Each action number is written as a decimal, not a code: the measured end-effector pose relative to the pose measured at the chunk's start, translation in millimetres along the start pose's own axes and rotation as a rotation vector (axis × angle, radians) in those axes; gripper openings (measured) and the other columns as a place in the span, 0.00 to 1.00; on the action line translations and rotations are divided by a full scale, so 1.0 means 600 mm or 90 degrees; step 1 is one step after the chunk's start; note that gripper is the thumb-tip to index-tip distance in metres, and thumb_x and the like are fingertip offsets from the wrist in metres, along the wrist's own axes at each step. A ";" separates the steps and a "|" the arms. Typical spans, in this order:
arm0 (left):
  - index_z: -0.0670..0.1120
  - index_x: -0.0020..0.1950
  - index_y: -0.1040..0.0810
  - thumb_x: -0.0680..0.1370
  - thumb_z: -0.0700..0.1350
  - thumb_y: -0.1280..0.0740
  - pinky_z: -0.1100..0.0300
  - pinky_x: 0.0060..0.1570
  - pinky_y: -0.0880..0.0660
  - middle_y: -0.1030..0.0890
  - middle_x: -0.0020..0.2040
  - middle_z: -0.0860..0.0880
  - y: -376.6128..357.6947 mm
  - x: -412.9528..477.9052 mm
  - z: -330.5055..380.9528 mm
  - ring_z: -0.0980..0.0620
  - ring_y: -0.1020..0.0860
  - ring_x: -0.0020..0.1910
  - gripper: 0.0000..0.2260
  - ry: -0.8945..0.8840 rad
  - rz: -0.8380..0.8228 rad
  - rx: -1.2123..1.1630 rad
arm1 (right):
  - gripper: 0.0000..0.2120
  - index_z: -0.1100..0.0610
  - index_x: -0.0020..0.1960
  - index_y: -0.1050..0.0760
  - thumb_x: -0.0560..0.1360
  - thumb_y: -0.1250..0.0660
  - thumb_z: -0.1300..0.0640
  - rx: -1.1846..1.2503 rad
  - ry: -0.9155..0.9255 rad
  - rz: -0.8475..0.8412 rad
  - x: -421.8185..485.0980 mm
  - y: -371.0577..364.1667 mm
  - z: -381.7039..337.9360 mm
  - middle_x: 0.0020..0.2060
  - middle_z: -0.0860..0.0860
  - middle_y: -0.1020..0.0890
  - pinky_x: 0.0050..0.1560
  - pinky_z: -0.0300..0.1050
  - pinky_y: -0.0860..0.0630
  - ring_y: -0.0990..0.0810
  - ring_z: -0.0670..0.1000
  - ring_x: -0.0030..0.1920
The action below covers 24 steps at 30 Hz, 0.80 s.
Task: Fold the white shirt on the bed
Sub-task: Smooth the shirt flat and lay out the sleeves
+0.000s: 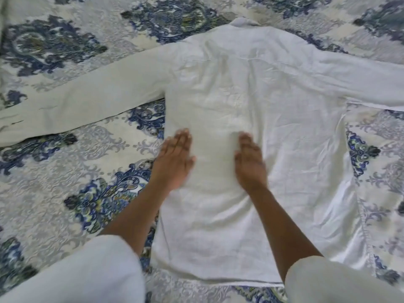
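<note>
Smoothing a white shirt (251,95) spread back-up on a patterned bed (65,171), the flat, open left hand (175,158) and right hand (250,160) hold nothing; uneven pressure risks dragging the cloth and bunching fresh creases.

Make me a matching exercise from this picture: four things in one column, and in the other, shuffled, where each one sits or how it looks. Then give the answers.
Things
1. left hand
2. right hand
3. collar
4. bedspread

Place or look
A. blue paisley pattern
B. flat on the middle of the white shirt
C. at the shirt's far end, away from the person
D. flat at the shirt's left edge

Pairs: 1-D, 2-B, 3-C, 4-A
</note>
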<state>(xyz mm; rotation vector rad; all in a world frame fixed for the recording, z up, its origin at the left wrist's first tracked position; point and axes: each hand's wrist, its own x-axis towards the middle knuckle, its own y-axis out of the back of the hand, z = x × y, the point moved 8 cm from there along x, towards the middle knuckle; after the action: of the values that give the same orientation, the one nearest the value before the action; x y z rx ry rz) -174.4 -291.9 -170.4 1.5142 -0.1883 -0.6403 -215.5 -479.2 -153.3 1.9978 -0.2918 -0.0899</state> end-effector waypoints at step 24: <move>0.45 0.77 0.60 0.82 0.53 0.56 0.52 0.73 0.58 0.59 0.77 0.48 0.114 0.435 0.008 0.50 0.59 0.76 0.26 -0.050 0.112 -0.040 | 0.23 0.45 0.76 0.56 0.82 0.58 0.47 -0.210 0.080 -0.130 0.406 -0.019 0.079 0.76 0.45 0.55 0.73 0.56 0.59 0.58 0.49 0.76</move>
<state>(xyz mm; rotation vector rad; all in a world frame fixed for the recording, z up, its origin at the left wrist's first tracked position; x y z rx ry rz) 57.0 -430.7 -175.2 1.3955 -0.3543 -0.5604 12.6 -575.7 -167.7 1.6903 0.0103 -0.1324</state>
